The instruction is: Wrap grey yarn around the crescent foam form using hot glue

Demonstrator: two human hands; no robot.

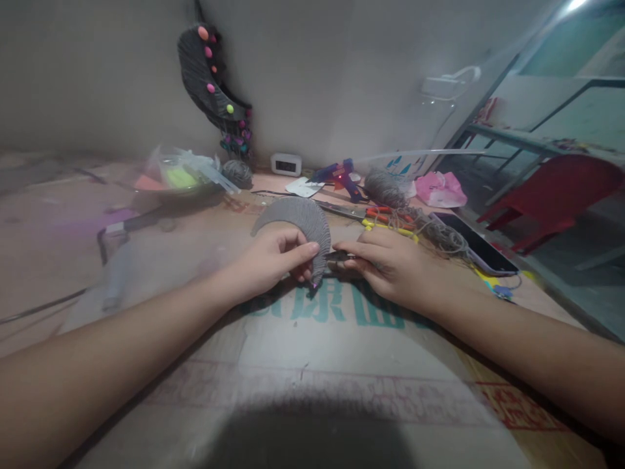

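My left hand (288, 257) is closed on a crescent (312, 221) wrapped in grey yarn, thumb on its face near the lower end. A tiny purple spot marks that lower tip. Just to the right, my right hand (383, 264) pinches a small dark tool (338, 256), whose end points toward the crescent's edge. Fingers cover most of the tool, so its kind does not show. Behind my right hand lie scissors (354, 212) with orange handles, a yellow-handled tool (390, 228) and loose grey yarn (439, 234).
Further back are a glue gun (339, 176), a white digital clock (286, 164), grey yarn balls (237, 174) and a pink bag (442, 189). A phone (473, 244) lies right; a bowl (170, 182) stands left. A decorated dark crescent (200, 78) hangs on the wall.
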